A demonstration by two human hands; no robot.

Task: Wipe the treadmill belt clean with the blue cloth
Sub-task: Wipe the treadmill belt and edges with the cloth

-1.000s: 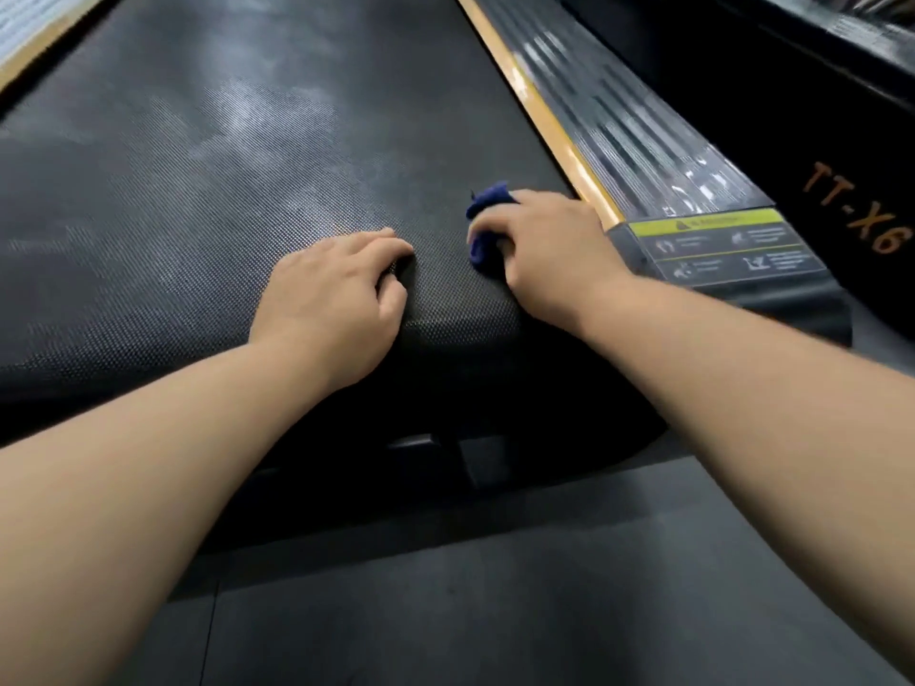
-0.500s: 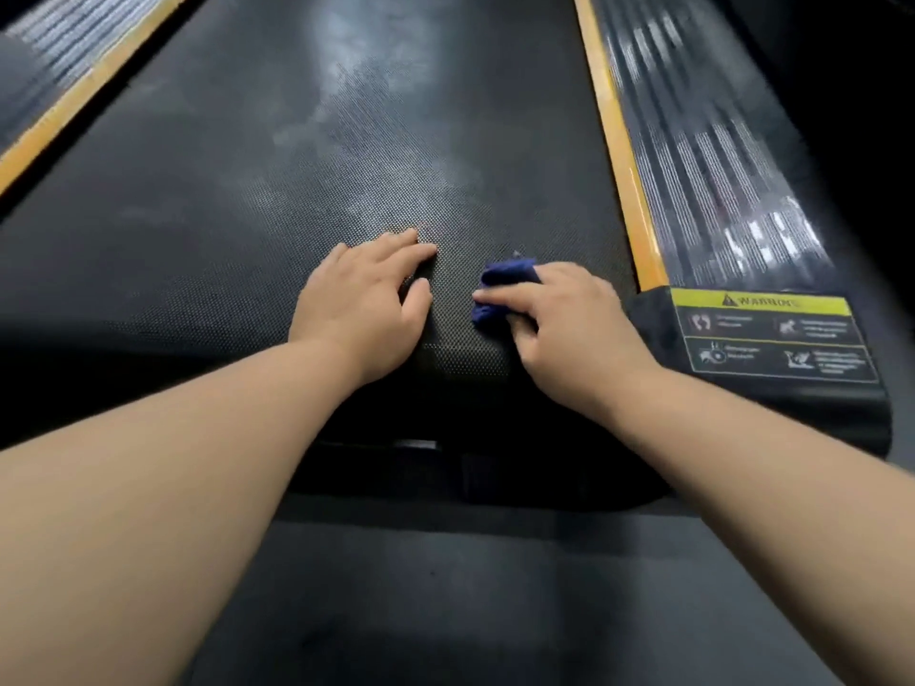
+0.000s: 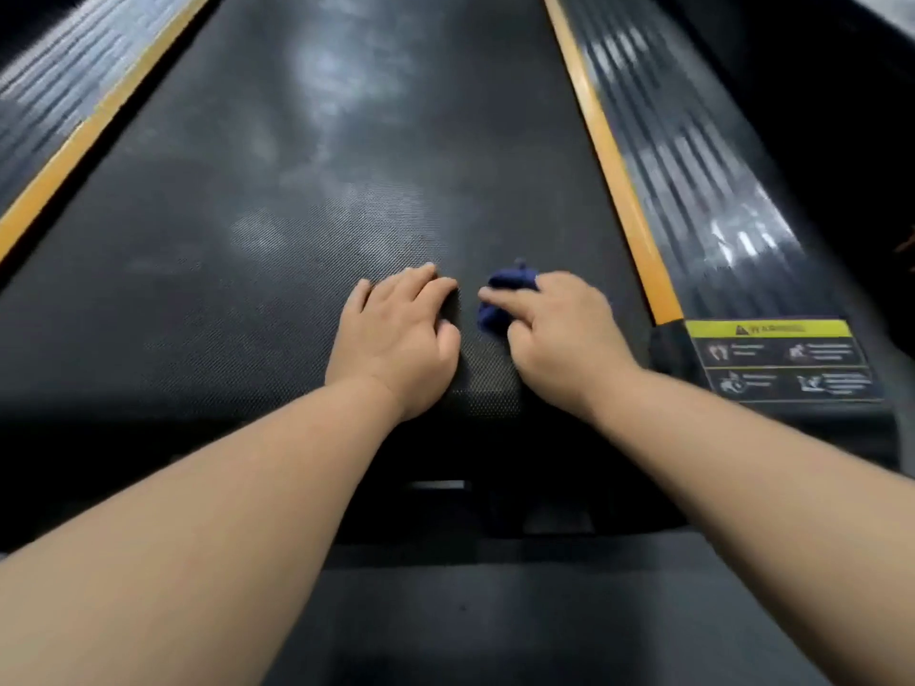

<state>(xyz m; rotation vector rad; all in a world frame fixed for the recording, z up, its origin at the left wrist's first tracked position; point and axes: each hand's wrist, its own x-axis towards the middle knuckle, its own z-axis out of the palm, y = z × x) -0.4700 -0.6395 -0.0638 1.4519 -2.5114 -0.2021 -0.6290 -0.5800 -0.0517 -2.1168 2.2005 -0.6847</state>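
Observation:
The black textured treadmill belt (image 3: pixel 307 200) runs away from me, with pale smudges along its middle. My right hand (image 3: pixel 559 334) grips a bunched dark blue cloth (image 3: pixel 505 294) and holds it down on the belt near its rear end, right of centre. Most of the cloth is hidden under the fingers. My left hand (image 3: pixel 396 334) rests on the belt just left of the cloth, palm down, fingers slightly bent, holding nothing.
Orange strips (image 3: pixel 614 175) and ribbed grey side rails (image 3: pixel 693 170) border the belt on both sides. A yellow warning label (image 3: pixel 777 358) sits on the right rear end cap. Dark rubber floor (image 3: pixel 445 626) lies below the treadmill's rear edge.
The view has swung to look straight down the belt. Both hands stay near the belt's rear end, and the right hand with the cloth has shifted slightly left, away from the orange strip.

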